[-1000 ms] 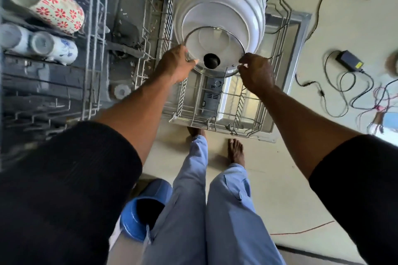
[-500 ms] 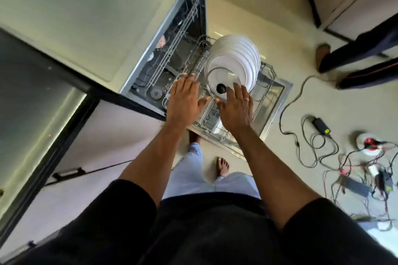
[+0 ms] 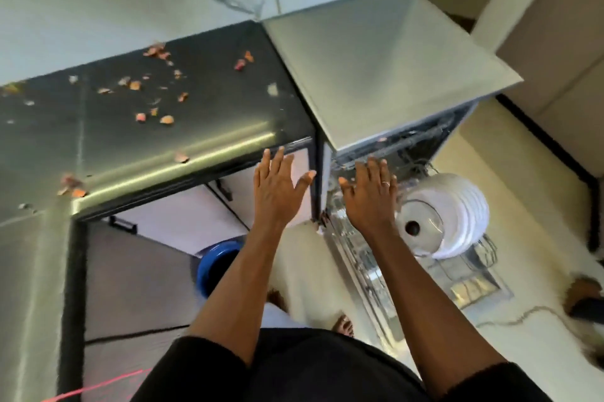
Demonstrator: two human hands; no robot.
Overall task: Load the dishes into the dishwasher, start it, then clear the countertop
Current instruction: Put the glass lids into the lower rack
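Countertop (image 3: 212, 107) edge, left hand (image 3: 277, 192), right hand (image 3: 369, 202) splayed

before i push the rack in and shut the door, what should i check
1. Hands free: ok. Left hand and right hand are open and hold nothing.
2. Plates upright: ok, in a row in the rack.
3. Lid seated: ok, upright at the end of the plate row.
4. Rack in: not ok, it is pulled out.
5. Upper rack: cannot tell, hidden under the dishwasher top.
6. Counter clear: not ok, scraps lie on it.
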